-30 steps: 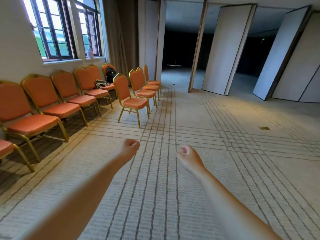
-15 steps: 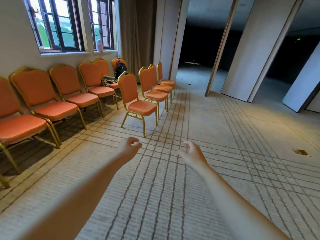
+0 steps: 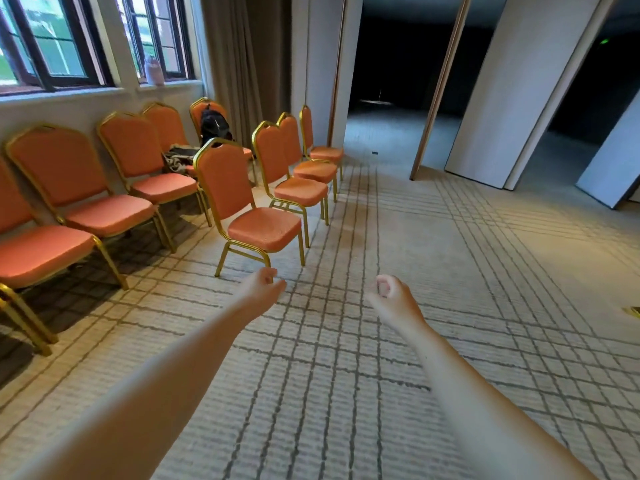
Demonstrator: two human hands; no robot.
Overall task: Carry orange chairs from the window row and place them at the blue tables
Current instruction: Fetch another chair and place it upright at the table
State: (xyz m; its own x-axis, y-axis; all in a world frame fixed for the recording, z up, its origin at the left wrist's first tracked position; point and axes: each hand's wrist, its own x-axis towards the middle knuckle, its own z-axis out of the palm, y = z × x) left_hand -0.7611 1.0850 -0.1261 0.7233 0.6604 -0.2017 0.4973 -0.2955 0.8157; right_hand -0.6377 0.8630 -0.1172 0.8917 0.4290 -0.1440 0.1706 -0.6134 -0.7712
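Head view: orange chair stands ahead of left grip, untouched.

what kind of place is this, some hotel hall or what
Probably a hotel or conference function room. Rows of gold-framed orange banquet chairs stand by the windows, tall folding partition walls stand part open onto a dark hall beyond, and patterned carpet covers the floor.
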